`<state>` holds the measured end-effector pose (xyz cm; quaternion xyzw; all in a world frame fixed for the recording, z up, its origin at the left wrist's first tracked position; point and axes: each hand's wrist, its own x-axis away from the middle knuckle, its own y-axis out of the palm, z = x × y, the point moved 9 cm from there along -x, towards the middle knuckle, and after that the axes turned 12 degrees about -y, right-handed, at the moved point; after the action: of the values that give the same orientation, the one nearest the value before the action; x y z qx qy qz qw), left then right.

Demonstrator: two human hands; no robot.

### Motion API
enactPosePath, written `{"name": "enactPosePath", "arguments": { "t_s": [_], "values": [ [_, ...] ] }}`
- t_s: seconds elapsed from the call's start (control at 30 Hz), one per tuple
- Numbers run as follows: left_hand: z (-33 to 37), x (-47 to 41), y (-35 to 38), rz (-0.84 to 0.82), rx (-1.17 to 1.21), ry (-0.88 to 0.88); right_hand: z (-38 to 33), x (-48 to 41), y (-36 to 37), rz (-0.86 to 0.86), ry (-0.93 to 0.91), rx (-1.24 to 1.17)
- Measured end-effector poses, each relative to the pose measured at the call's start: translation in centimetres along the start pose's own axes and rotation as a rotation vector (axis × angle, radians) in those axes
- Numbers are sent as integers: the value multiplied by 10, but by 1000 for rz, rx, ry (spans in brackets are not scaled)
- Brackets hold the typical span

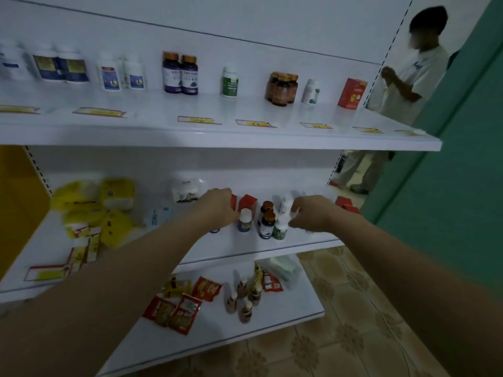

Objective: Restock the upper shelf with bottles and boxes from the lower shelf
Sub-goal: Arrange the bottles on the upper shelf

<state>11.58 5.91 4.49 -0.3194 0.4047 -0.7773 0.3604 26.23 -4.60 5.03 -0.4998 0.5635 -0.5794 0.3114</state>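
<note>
The upper shelf [217, 133] carries a sparse row of stock with gaps, while the lower shelf [245, 250] holds several more, so restocking looks partway. There, the left hand [217, 206] grips a red box [233, 203] and the right hand [310, 213] pinches a white bottle [286, 205].

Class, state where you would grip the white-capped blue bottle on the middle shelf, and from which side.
Probably its cap, from the front: the blue bottle stands upright, a red box stands right behind it, and its front is free.
</note>
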Motion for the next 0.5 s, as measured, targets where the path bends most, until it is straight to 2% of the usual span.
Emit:
{"name": "enactPosePath", "arguments": {
  "t_s": [0.2, 0.5],
  "values": [
    [18, -31, 55, -56, 37, -50, 62, -39, 31, -68, -25, -26],
    [21, -133, 148, -187, 28, -151, 114, -138, 80, -116, -54, -152]
  ]
}}
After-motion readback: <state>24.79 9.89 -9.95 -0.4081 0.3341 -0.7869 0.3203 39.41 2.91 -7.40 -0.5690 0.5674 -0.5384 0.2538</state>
